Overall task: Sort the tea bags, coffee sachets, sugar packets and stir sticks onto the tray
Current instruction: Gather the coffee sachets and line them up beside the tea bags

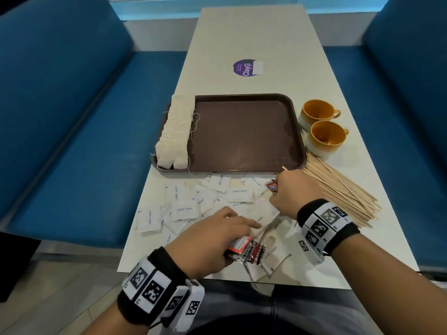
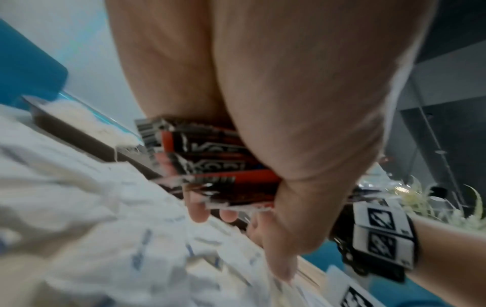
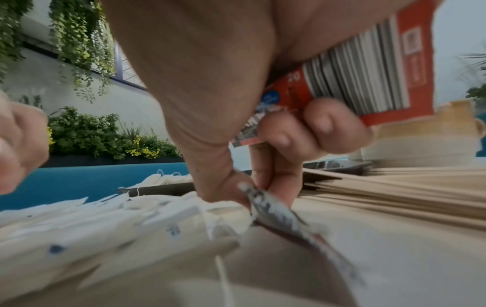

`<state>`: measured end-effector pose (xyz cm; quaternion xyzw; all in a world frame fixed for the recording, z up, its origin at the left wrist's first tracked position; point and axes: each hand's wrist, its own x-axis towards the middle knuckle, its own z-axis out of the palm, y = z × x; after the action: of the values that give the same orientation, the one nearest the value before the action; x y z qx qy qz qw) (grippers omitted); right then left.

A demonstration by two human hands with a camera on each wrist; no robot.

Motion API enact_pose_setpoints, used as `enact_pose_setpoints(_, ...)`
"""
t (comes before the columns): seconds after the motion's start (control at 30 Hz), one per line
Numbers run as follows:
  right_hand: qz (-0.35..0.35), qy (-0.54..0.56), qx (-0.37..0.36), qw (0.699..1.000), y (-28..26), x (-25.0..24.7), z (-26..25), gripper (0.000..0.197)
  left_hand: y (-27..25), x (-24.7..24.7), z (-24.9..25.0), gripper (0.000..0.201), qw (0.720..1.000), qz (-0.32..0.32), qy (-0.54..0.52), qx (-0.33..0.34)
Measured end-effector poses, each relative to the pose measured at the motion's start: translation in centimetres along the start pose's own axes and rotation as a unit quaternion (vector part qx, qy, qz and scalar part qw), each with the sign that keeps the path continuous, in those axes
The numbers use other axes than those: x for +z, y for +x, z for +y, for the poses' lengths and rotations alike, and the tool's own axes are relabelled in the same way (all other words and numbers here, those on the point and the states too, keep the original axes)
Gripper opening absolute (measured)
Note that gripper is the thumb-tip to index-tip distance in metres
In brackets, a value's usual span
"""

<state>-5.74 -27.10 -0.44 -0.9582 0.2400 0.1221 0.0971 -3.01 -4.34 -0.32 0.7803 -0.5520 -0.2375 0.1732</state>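
Head view: brown tray (image 1: 244, 134) holding only a row of tea bags (image 1: 175, 134) along its left edge; sugar packets (image 1: 188, 204) spread on table (image 1: 254, 39) before it, stir sticks (image 1: 338, 189) piled right. Left hand (image 1: 208, 240) clutching stacked coffee sachets (image 1: 246, 252); right hand (image 1: 295, 192) gripping one red sachet (image 3: 373, 68), pinching another (image 3: 273, 207). Two orange cups (image 1: 324, 126) beside tray, nothing visible inside.

I log a brown tray (image 1: 244, 131) with a pebbled floor; off-white tea bags (image 1: 175, 134) with pale strings. Sugar packets (image 1: 186, 209): white, blue print. Coffee sachets (image 1: 249, 252): red and black, silver crimped ends, a black-and-white barcode showing in both wrist views. Stir sticks (image 1: 338, 192): pale bare wood. Two cups (image 1: 321, 128): orange inside, cream outside. Table (image 1: 254, 37): off-white, with a purple round sticker (image 1: 244, 66). Benches (image 1: 72, 105): blue. Wristbands (image 1: 326, 226): black, with black-and-white square markers.
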Motion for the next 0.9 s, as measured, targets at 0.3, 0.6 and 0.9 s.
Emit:
enact_pose_setpoints(0.3, 0.066, 0.238, -0.03, 0.969, -0.6, -2.3, 2.1, 0.01, -8.7, -1.8, -6.3, 0.033, 0.943, 0.191, 0.04, -0.271)
enact_pose_setpoints(0.6, -0.12, 0.203, -0.232, 0.944, -6.8, -3.7, 1.1, 0.007, -9.7, 1.2, -7.5, 0.047, 0.935, 0.15, 0.056, -0.317)
enact_pose_setpoints(0.9, -0.234, 0.09, -0.267, 0.931, -8.0, 0.8, 2.6, 0.008, -6.1, 1.5, -5.3, 0.039, 0.953, 0.15, 0.016, -0.264)
